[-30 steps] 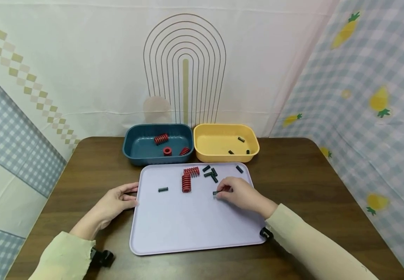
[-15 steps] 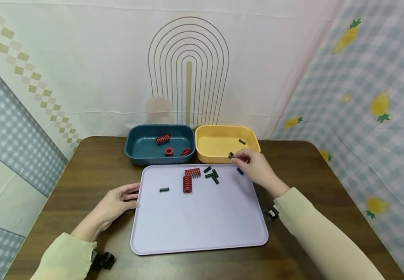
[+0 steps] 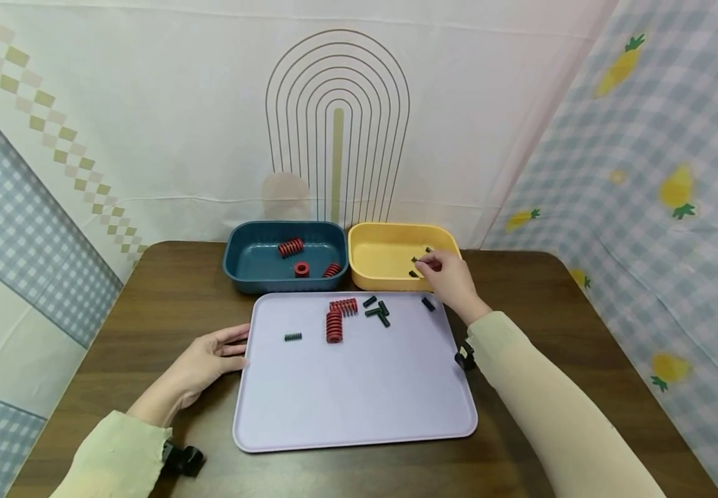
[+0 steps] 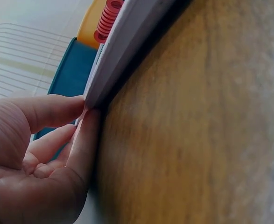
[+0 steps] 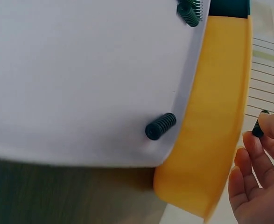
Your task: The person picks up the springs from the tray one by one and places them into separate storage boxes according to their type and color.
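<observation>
In the head view, my right hand (image 3: 450, 278) is over the front right part of the yellow bin (image 3: 368, 282). Its thumb and fingertips pinch a small dark green spring (image 5: 258, 129), seen tilted in the right wrist view. Other small springs lie in this bin, partly hidden by the hand. My left hand (image 3: 202, 365) rests at the left edge of the lilac tray (image 3: 346, 398), fingers fairly straight and fingertips touching the rim. On the tray lie two red springs (image 3: 334, 326), a lone green spring (image 3: 293, 337) at left, and several dark green springs (image 3: 373, 312) toward the back.
A dark blue bin (image 3: 253, 283) holding red springs (image 3: 290, 247) stands left of the yellow bin, against the back cloth. One dark spring (image 3: 428, 304) lies near the tray's back right corner. The brown wooden table (image 3: 546, 318) extends on both sides.
My right hand has picked the small green spring up off the tray's middle right and carried it back over the yellow bin. My left hand stays at the tray's edge.
</observation>
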`<move>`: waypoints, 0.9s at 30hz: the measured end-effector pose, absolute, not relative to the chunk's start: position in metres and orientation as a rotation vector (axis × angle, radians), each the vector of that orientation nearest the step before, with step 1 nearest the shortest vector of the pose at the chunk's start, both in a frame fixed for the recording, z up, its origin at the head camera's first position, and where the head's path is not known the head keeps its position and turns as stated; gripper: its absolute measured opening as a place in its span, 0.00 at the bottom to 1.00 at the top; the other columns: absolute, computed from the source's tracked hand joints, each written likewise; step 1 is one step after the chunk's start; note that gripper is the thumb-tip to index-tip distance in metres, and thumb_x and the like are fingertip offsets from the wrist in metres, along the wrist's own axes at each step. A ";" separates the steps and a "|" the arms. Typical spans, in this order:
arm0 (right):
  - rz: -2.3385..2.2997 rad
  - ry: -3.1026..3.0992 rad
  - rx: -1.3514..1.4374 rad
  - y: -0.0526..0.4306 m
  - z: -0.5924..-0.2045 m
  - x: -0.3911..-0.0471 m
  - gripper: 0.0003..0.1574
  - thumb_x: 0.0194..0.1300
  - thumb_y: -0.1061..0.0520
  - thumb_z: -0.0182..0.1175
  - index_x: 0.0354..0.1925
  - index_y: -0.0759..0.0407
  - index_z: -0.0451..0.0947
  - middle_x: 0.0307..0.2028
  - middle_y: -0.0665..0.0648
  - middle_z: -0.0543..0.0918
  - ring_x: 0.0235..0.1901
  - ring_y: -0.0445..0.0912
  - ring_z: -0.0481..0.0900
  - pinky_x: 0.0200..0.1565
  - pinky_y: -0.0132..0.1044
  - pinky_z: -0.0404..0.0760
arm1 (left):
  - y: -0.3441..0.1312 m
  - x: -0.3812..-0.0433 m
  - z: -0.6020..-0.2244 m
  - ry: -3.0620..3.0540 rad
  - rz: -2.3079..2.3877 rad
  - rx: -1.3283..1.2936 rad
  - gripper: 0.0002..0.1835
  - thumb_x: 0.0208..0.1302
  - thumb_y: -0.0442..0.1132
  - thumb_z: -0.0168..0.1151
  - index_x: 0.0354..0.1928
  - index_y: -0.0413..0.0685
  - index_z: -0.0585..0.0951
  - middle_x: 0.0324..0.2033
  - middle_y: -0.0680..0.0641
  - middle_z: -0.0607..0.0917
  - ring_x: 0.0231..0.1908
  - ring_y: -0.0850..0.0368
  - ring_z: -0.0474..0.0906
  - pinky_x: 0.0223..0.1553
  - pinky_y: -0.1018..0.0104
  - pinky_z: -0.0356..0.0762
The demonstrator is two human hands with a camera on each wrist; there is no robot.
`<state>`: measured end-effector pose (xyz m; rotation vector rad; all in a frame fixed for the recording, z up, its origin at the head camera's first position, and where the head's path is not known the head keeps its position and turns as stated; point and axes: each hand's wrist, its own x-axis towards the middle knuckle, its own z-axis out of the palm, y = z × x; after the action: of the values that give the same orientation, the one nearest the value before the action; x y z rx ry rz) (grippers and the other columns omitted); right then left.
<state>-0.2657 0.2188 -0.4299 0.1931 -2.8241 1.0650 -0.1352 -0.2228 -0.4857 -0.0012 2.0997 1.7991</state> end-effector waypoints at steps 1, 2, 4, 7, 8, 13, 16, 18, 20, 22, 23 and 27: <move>1.065 -2.829 0.198 0.217 -0.431 -0.267 0.11 0.68 0.50 0.60 0.41 0.56 0.82 0.37 0.54 0.82 0.37 0.48 0.77 0.39 0.42 0.78 | -0.223 -0.135 -0.486 2.100 1.798 0.001 0.36 0.60 0.27 0.64 0.71 0.39 0.63 0.66 0.36 0.66 0.61 0.43 0.69 0.49 0.69 0.77; 1.064 -2.834 0.198 0.216 -0.432 -0.268 0.11 0.68 0.50 0.60 0.41 0.56 0.82 0.37 0.54 0.82 0.37 0.48 0.77 0.39 0.42 0.79 | -0.223 -0.135 -0.486 2.099 1.799 0.001 0.36 0.60 0.27 0.64 0.71 0.39 0.63 0.66 0.36 0.66 0.61 0.43 0.69 0.49 0.69 0.77; 1.056 -2.851 0.202 0.214 -0.435 -0.270 0.12 0.69 0.50 0.60 0.41 0.56 0.83 0.37 0.54 0.82 0.38 0.48 0.77 0.39 0.41 0.79 | -0.223 -0.135 -0.487 2.097 1.799 0.004 0.36 0.61 0.27 0.64 0.71 0.39 0.63 0.67 0.36 0.66 0.61 0.43 0.69 0.49 0.69 0.77; 1.042 -2.880 0.210 0.211 -0.438 -0.272 0.12 0.69 0.50 0.60 0.41 0.56 0.82 0.37 0.53 0.82 0.38 0.47 0.77 0.39 0.41 0.79 | -0.223 -0.135 -0.487 2.097 1.798 0.006 0.36 0.61 0.27 0.64 0.71 0.39 0.63 0.66 0.35 0.66 0.61 0.42 0.69 0.49 0.69 0.77; 1.037 -2.890 0.215 0.211 -0.439 -0.273 0.12 0.69 0.49 0.59 0.41 0.56 0.82 0.37 0.53 0.82 0.38 0.47 0.77 0.39 0.41 0.79 | -0.223 -0.135 -0.487 2.097 1.798 0.006 0.36 0.61 0.26 0.64 0.71 0.39 0.63 0.66 0.35 0.66 0.61 0.42 0.69 0.49 0.69 0.77; 1.016 -2.919 0.219 0.210 -0.443 -0.276 0.12 0.69 0.48 0.59 0.40 0.54 0.81 0.37 0.53 0.81 0.37 0.47 0.76 0.38 0.41 0.78 | -0.222 -0.135 -0.485 2.106 1.798 0.007 0.36 0.61 0.26 0.63 0.71 0.38 0.62 0.66 0.35 0.66 0.61 0.42 0.69 0.49 0.70 0.77; 1.008 -2.917 0.218 0.209 -0.443 -0.277 0.12 0.69 0.48 0.59 0.40 0.54 0.81 0.36 0.53 0.81 0.36 0.47 0.76 0.37 0.41 0.77 | -0.220 -0.135 -0.484 2.112 1.803 0.019 0.36 0.61 0.26 0.63 0.71 0.37 0.61 0.66 0.34 0.65 0.61 0.41 0.68 0.48 0.70 0.77; 1.005 -2.914 0.217 0.208 -0.443 -0.277 0.12 0.69 0.48 0.59 0.40 0.54 0.81 0.36 0.53 0.81 0.36 0.47 0.76 0.37 0.40 0.77 | -0.219 -0.134 -0.483 2.111 1.807 0.024 0.36 0.61 0.25 0.62 0.71 0.36 0.61 0.66 0.33 0.65 0.61 0.41 0.68 0.48 0.70 0.77; 1.006 -2.913 0.214 0.207 -0.442 -0.276 0.12 0.69 0.48 0.59 0.40 0.54 0.81 0.36 0.53 0.81 0.36 0.47 0.76 0.37 0.40 0.77 | -0.218 -0.134 -0.482 2.109 1.810 0.018 0.36 0.61 0.25 0.62 0.71 0.36 0.61 0.66 0.33 0.65 0.62 0.40 0.68 0.47 0.69 0.78; 1.011 -2.913 0.210 0.207 -0.442 -0.276 0.11 0.69 0.48 0.59 0.40 0.54 0.81 0.36 0.53 0.81 0.35 0.47 0.76 0.36 0.40 0.77 | -0.218 -0.134 -0.482 2.110 1.807 0.014 0.36 0.61 0.24 0.61 0.71 0.36 0.60 0.67 0.33 0.65 0.62 0.40 0.68 0.47 0.69 0.78; 1.012 -2.914 0.208 0.207 -0.442 -0.275 0.11 0.69 0.48 0.59 0.40 0.54 0.81 0.36 0.53 0.81 0.35 0.47 0.76 0.36 0.40 0.77 | -0.218 -0.134 -0.482 2.111 1.805 0.010 0.36 0.61 0.24 0.61 0.71 0.36 0.60 0.67 0.33 0.65 0.62 0.41 0.68 0.47 0.69 0.78; 1.021 -2.914 0.206 0.207 -0.442 -0.274 0.11 0.69 0.48 0.59 0.40 0.54 0.81 0.36 0.53 0.80 0.35 0.47 0.76 0.35 0.40 0.77 | -0.219 -0.135 -0.483 2.119 1.790 -0.001 0.36 0.61 0.25 0.62 0.71 0.37 0.61 0.66 0.34 0.65 0.61 0.41 0.68 0.48 0.69 0.78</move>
<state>-0.2743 0.2065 -0.4417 0.2064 -2.9141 1.0215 -0.1347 -0.2192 -0.4831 -0.0006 2.1194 1.7900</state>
